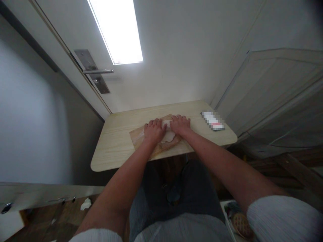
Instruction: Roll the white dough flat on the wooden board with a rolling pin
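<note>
A flat, pale piece of dough (168,135) lies on a thin wooden board (136,137) set at a slant on the small table. My left hand (154,130) presses on the dough's left side, fingers curled over it and pointing away from me. On the right side, my right hand (180,124) grips the dough the same way, its thumb turned inward. Both palms cover part of the dough, so its far edge is mostly hidden. Between the two thumbs a strip of the dough shows.
The light wooden table (111,148) has rounded corners and stands against a white door with a metal handle (98,71). A blurred-out flat object (213,121) lies at the table's right. Low on the right, a white container (228,220) holds a round brown item.
</note>
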`<state>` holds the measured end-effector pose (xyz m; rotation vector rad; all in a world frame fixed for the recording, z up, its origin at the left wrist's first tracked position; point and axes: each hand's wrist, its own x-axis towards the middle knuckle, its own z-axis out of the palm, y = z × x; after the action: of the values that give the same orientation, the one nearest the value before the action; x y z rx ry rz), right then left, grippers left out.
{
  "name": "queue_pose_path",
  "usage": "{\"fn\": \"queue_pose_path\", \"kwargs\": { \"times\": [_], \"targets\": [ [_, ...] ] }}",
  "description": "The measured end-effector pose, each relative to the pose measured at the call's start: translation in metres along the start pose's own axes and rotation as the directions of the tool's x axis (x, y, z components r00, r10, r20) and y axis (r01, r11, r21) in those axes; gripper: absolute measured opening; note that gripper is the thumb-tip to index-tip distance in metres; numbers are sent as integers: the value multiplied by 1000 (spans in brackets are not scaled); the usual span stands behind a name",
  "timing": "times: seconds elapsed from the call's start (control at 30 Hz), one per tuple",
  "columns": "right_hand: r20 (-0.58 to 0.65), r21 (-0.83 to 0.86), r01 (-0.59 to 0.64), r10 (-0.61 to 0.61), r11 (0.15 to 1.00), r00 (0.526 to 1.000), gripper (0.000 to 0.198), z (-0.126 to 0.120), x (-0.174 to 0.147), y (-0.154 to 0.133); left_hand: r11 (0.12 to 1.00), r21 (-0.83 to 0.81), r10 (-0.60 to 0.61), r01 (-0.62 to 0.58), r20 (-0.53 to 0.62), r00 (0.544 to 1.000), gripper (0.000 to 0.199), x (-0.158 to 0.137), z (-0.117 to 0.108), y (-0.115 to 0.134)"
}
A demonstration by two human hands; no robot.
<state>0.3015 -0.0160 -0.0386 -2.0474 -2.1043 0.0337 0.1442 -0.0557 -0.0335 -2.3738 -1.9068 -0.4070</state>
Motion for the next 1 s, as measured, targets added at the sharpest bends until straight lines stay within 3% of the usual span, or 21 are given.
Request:
{"fn": "queue_pose_path", "kwargs": {
  "times": [1.0],
  "targets": [
    [81,68,-60,55,996,995,52,6,60,-1,1000,4,-19,19,102,995,53,56,10,-17]
  ]
}}
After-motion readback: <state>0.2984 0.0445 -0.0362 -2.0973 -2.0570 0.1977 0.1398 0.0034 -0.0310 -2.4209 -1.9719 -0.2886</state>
